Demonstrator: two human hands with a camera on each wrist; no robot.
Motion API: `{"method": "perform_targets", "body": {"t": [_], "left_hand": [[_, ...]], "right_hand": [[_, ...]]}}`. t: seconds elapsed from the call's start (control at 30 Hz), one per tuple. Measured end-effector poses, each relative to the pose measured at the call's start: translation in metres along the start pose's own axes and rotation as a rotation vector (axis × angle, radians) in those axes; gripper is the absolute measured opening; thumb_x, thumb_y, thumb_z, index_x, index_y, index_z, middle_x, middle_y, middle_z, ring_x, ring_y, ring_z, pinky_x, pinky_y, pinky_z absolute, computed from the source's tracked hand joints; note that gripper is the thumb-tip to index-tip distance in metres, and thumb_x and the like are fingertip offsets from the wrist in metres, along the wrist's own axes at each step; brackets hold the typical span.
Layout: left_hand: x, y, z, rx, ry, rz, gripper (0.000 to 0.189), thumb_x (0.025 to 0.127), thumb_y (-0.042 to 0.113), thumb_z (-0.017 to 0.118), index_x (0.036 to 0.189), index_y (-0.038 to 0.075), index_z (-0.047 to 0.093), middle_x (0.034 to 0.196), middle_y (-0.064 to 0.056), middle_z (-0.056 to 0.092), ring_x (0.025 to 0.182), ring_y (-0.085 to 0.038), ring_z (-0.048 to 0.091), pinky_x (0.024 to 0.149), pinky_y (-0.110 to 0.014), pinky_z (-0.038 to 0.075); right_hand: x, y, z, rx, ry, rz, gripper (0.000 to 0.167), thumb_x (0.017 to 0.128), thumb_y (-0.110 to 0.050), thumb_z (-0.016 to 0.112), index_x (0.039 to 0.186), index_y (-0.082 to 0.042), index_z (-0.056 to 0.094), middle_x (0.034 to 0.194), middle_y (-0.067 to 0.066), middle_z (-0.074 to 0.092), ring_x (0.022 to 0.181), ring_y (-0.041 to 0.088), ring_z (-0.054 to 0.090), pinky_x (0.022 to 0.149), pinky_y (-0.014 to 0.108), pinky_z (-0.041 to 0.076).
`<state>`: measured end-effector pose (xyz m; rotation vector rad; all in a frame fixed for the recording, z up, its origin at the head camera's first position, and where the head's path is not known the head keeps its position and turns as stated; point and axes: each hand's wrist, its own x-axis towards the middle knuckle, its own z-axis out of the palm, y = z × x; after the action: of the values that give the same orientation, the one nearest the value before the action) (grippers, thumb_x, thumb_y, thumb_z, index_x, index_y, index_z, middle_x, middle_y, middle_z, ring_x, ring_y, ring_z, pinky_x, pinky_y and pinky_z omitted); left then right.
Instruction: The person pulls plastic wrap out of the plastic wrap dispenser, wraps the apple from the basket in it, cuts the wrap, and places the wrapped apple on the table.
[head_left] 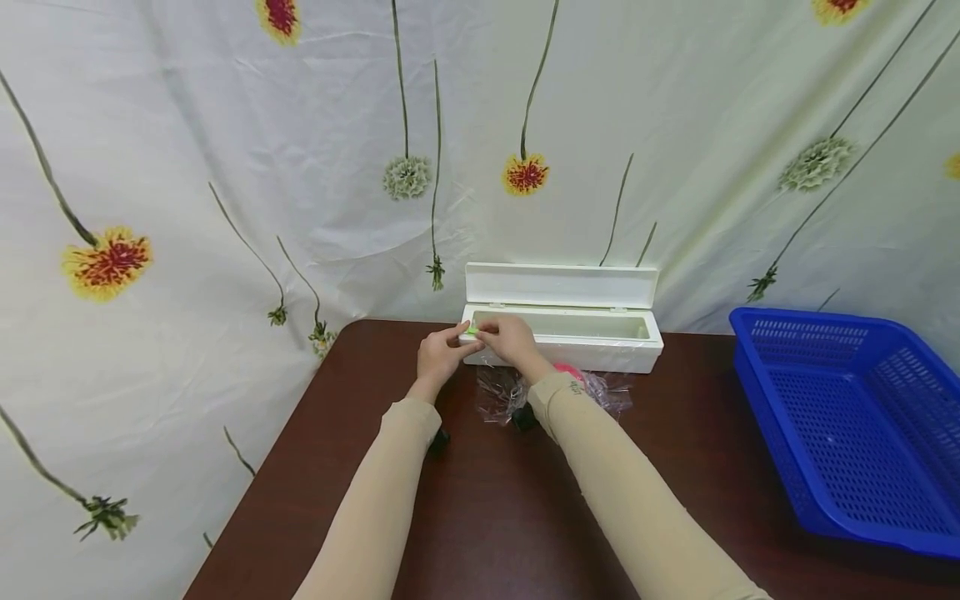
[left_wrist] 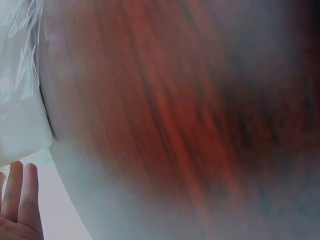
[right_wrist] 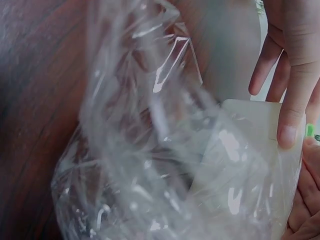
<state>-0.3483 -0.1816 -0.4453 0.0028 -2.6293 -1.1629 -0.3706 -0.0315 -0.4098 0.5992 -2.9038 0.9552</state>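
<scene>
A long white box (head_left: 570,357) stands at the back of the table with its hinged lid (head_left: 561,286) raised. My left hand (head_left: 438,357) grips the box's left front corner, its thumb (right_wrist: 287,132) flat against the front wall. In the left wrist view other fingers of this hand (left_wrist: 22,197) extend beside the box end. My right hand (head_left: 512,337) reaches over the box and pinches a small bright green piece (head_left: 472,331) at the left of the front rim. Clear plastic film (right_wrist: 145,150) hangs crumpled down the box front, partly behind the right forearm.
A pink object (head_left: 567,370) shows by the film, half hidden by the right sleeve. Dark things (head_left: 525,417) lie beneath the forearms. A blue perforated basket (head_left: 772,442) stands on the right side of the brown table (head_left: 480,517). A flower-printed cloth (head_left: 337,208) hangs behind.
</scene>
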Motion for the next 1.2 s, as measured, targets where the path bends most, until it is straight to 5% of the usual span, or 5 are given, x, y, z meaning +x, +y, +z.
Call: {"method": "perform_targets", "body": {"t": [1.2], "left_hand": [[0.0001, 0.0003, -0.0010, -0.024, 0.005, -0.003, 0.055, 0.074, 0.037, 0.079, 0.124, 0.020, 0.062, 0.126, -0.005, 0.059, 0.077, -0.021, 0.057, 0.059, -0.027, 0.042]], "right_hand": [[-0.0009, 0.0083, -0.0047, -0.066, 0.012, -0.071, 0.022, 0.093, -0.022, 0.060, 0.107, -0.009, 0.070, 0.104, 0.006, 0.069, 0.099, 0.022, 0.062, 0.088, 0.035, 0.046]]}}
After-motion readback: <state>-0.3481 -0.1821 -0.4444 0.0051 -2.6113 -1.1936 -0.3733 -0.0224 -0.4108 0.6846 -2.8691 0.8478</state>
